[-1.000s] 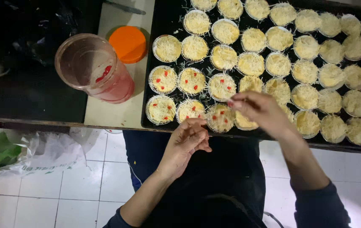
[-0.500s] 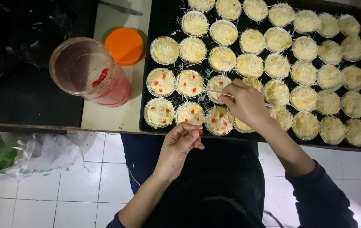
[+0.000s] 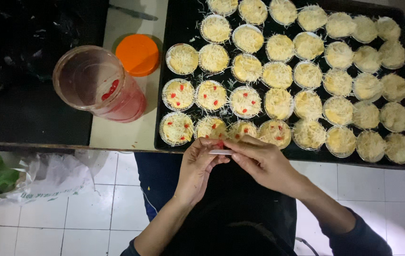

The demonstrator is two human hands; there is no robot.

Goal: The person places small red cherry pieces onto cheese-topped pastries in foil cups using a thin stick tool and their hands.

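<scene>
1. Your left hand (image 3: 197, 168) and right hand (image 3: 259, 161) meet fingertip to fingertip at the near edge of the counter (image 3: 126, 128). Both grips are pinched shut on one small white strip (image 3: 221, 152), which lies level between them; a speck of red shows at the left fingertips.
2. Just beyond the grip, touching distance from your knuckles, sits the nearest row of small cheese-topped tarts (image 3: 210, 127). These ones carry red bits on the shredded cheese.
3. The tarts fill a black baking tray (image 3: 164, 137) that spreads away from the grip and off to its right. The tarts further right and in the rows beyond are plain yellow, with no red bits.
4. To the left of the grip and further out stands a clear plastic jar (image 3: 99, 85), tilted, with a few red pieces inside. Just behind it lies its orange lid (image 3: 137, 54), flat on the counter.
5. Far left of the grip, below counter level, a crumpled plastic bag (image 3: 36, 178) with something green in it rests over the white tiled floor (image 3: 93, 223).
</scene>
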